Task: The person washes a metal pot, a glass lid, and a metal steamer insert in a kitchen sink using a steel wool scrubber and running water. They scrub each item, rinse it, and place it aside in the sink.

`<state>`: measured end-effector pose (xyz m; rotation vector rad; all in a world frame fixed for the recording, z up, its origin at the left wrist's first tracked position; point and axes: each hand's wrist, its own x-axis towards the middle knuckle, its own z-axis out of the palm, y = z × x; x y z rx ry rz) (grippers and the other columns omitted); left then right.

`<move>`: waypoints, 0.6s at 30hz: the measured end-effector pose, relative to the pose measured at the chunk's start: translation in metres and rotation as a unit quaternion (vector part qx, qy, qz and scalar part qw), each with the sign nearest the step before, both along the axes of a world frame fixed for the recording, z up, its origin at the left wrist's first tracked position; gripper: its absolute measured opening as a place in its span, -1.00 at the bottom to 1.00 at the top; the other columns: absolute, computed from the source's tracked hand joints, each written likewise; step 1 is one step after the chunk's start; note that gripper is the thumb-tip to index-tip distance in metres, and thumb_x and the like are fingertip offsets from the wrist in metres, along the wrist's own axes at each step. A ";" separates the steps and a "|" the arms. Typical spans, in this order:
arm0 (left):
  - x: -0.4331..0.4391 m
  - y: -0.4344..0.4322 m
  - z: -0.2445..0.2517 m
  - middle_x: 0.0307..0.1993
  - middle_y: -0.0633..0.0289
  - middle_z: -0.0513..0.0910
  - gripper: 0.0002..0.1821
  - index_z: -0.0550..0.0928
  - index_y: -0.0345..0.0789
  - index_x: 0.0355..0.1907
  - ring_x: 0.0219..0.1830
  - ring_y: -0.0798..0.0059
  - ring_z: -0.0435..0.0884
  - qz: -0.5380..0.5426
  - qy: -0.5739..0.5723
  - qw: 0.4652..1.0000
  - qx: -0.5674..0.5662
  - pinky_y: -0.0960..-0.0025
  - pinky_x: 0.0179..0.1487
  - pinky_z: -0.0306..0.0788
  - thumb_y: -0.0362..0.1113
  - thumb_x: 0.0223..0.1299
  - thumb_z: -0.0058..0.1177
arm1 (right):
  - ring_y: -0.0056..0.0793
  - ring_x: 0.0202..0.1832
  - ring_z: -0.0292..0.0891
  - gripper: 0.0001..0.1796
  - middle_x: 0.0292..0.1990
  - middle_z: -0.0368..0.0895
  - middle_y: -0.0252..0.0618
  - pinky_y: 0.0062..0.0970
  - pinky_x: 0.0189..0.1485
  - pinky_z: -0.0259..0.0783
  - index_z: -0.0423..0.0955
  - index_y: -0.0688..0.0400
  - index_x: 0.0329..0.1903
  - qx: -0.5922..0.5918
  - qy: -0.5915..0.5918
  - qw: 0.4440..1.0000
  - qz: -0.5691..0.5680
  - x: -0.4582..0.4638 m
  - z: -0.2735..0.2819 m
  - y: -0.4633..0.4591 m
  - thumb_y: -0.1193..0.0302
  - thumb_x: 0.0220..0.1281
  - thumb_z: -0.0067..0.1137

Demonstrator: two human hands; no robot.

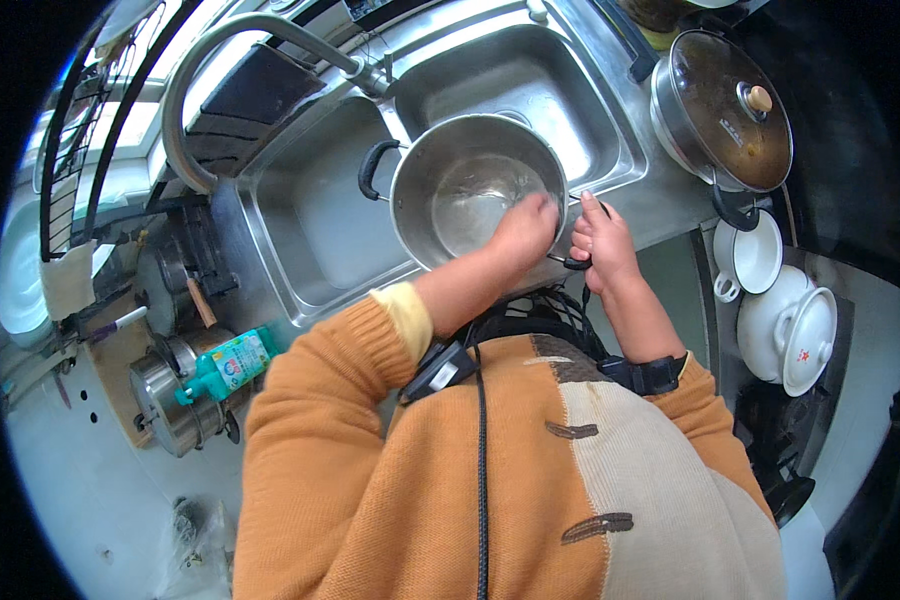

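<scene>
A large stainless steel pot [450,165] with two black side handles rests over the double sink, across the divider between its basins. What looks like a little clear water glints on its bottom. My left hand [529,221] reaches inside against the right wall, blurred, with fingers curled down; whether anything is in it is hidden. My right hand [604,244] grips the pot's right handle [579,263]. The opposite handle [373,169] points left, free of any hand.
A curved faucet [187,82] stands behind the left basin [322,210]. Right of the right basin [495,75] sits a glass-lidded pan [720,112]. White enamel pots [772,322] stand lower right. At left are a green bottle [232,364], a steel pot [172,405] and a black rack [67,150].
</scene>
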<state>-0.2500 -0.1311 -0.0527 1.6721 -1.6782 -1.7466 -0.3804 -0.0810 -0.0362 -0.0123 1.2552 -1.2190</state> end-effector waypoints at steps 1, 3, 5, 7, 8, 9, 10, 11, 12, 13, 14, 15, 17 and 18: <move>0.016 0.008 0.011 -0.15 -0.24 0.62 -0.57 0.53 -0.33 0.08 -0.06 -0.20 0.57 -0.108 -0.030 0.992 -0.052 0.08 0.10 0.41 -0.12 0.31 -0.20 | -0.78 -0.71 0.00 -0.71 -0.63 0.15 -0.56 -0.64 -0.68 0.00 0.27 0.03 -0.38 -0.002 0.004 1.000 0.000 -0.002 0.000 0.000 0.21 0.40 0.09; 0.052 0.014 0.031 -0.02 -0.06 0.62 -0.59 0.54 -0.22 0.11 0.07 0.03 0.56 -0.271 -0.085 0.958 -0.031 0.13 0.13 0.41 -0.06 0.36 -0.18 | -0.79 -0.71 -0.01 -0.71 -0.63 0.16 -0.57 -0.65 -0.69 -0.02 0.27 0.03 -0.38 0.003 0.014 1.000 -0.004 -0.004 0.000 0.001 0.21 0.40 0.09; 0.086 0.009 0.047 -0.18 0.00 0.65 -0.64 0.61 -0.20 0.00 -0.02 0.01 0.59 -0.407 -0.166 0.892 -0.108 0.05 0.08 0.45 -0.14 0.29 -0.16 | -0.81 -0.71 -0.02 -0.71 -0.63 0.15 -0.58 -0.67 -0.69 -0.04 0.26 0.02 -0.39 0.002 0.013 1.000 -0.008 -0.004 0.000 0.003 0.21 0.40 0.10; 0.105 -0.018 0.052 -0.12 0.04 0.62 -0.68 0.63 -0.15 0.02 0.03 0.13 0.55 -0.539 -0.291 0.783 -0.108 0.12 0.11 0.47 -0.17 0.27 -0.04 | -0.83 -0.70 -0.03 -0.69 -0.65 0.09 -0.62 -0.69 -0.68 -0.04 0.24 -0.01 -0.41 0.002 0.017 1.000 -0.006 -0.002 0.000 0.004 0.19 0.42 0.08; 0.109 -0.032 0.052 -0.11 0.05 0.60 -0.70 0.65 -0.16 -0.02 0.03 0.13 0.55 -0.566 -0.333 0.743 -0.129 0.13 0.09 0.48 -0.23 0.21 0.02 | -0.81 -0.71 -0.02 -0.71 -0.64 0.12 -0.60 -0.67 -0.68 -0.02 0.26 0.01 -0.38 -0.001 0.003 1.000 -0.013 0.000 0.000 0.004 0.20 0.41 0.09; 0.109 -0.044 0.050 -0.11 0.05 0.59 -0.72 0.67 -0.17 -0.06 0.03 0.14 0.54 -0.589 -0.369 0.702 -0.153 0.14 0.08 0.49 -0.29 0.15 0.09 | -0.80 -0.71 -0.01 -0.72 -0.63 0.15 -0.58 -0.65 -0.68 -0.01 0.28 0.03 -0.36 -0.004 -0.010 1.000 -0.020 0.001 -0.001 0.004 0.21 0.40 0.11; 0.105 -0.054 0.044 -0.09 0.05 0.57 -0.72 0.66 -0.21 -0.08 0.04 0.13 0.53 -0.584 -0.380 0.690 -0.194 0.15 0.07 0.50 -0.34 0.10 0.12 | -0.78 -0.71 0.00 -0.74 -0.62 0.18 -0.55 -0.63 -0.68 0.01 0.30 0.05 -0.34 0.003 -0.020 0.999 -0.027 0.003 -0.001 0.003 0.22 0.38 0.12; 0.100 -0.062 0.038 -0.08 0.05 0.55 -0.72 0.64 -0.25 -0.11 0.06 0.12 0.52 -0.577 -0.386 0.679 -0.239 0.15 0.07 0.51 -0.40 0.05 0.14 | -0.78 -0.70 0.01 -0.74 -0.62 0.18 -0.55 -0.63 -0.68 0.01 0.30 0.05 -0.33 -0.001 -0.021 0.999 -0.026 0.004 -0.001 0.003 0.22 0.39 0.12; 0.090 -0.066 0.030 -0.01 -0.01 0.47 -0.65 0.56 -0.32 -0.06 0.09 0.07 0.48 -0.533 -0.366 0.716 -0.263 0.14 0.10 0.49 -0.46 0.00 0.14 | -0.77 -0.70 0.01 -0.74 -0.62 0.19 -0.54 -0.63 -0.67 0.02 0.30 0.05 -0.33 0.004 -0.020 0.999 -0.026 0.004 -0.001 0.003 0.22 0.39 0.12; 0.080 -0.064 0.020 0.01 -0.02 0.45 -0.62 0.53 -0.33 -0.04 0.10 0.04 0.47 -0.490 -0.314 0.755 -0.302 0.14 0.11 0.48 -0.47 0.00 0.13 | -0.77 -0.70 0.02 -0.75 -0.62 0.19 -0.54 -0.62 -0.67 0.02 0.31 0.06 -0.32 0.009 -0.020 0.999 -0.027 0.005 0.000 0.003 0.22 0.39 0.12; 0.068 -0.061 0.010 0.02 -0.03 0.43 -0.60 0.50 -0.33 -0.02 0.11 0.02 0.46 -0.442 -0.264 0.787 -0.339 0.13 0.12 0.46 -0.48 -0.01 0.12 | -0.76 -0.70 0.02 -0.75 -0.60 0.19 -0.52 -0.62 -0.67 0.03 0.30 0.08 -0.30 0.011 -0.025 0.999 -0.024 0.004 0.001 0.002 0.23 0.40 0.10; 0.058 -0.056 0.001 0.04 -0.03 0.42 -0.57 0.47 -0.34 0.01 0.11 -0.01 0.44 -0.387 -0.219 0.811 -0.380 0.13 0.14 0.45 -0.49 -0.01 0.12 | -0.76 -0.70 0.02 -0.75 -0.61 0.19 -0.52 -0.62 -0.67 0.03 0.30 0.08 -0.30 0.010 -0.029 0.999 -0.015 0.004 0.002 0.000 0.23 0.40 0.09; 0.044 -0.043 -0.014 0.06 -0.07 0.37 -0.55 0.42 -0.34 0.05 0.13 -0.06 0.41 -0.412 -0.182 0.827 -0.336 0.12 0.17 0.42 -0.53 0.02 0.04 | -0.76 -0.70 0.01 -0.76 -0.61 0.19 -0.52 -0.62 -0.66 0.03 0.30 0.08 -0.28 0.026 -0.030 0.999 -0.009 0.001 0.004 -0.003 0.23 0.41 0.08; 0.040 -0.042 -0.018 0.02 -0.01 0.42 -0.63 0.48 -0.29 0.00 0.11 0.04 0.44 -0.447 -0.215 0.800 -0.338 0.14 0.16 0.42 -0.47 0.06 0.03 | -0.76 -0.70 0.01 -0.76 -0.61 0.18 -0.53 -0.62 -0.66 0.04 0.30 0.08 -0.27 0.030 -0.034 0.999 -0.004 -0.001 0.005 -0.007 0.23 0.41 0.07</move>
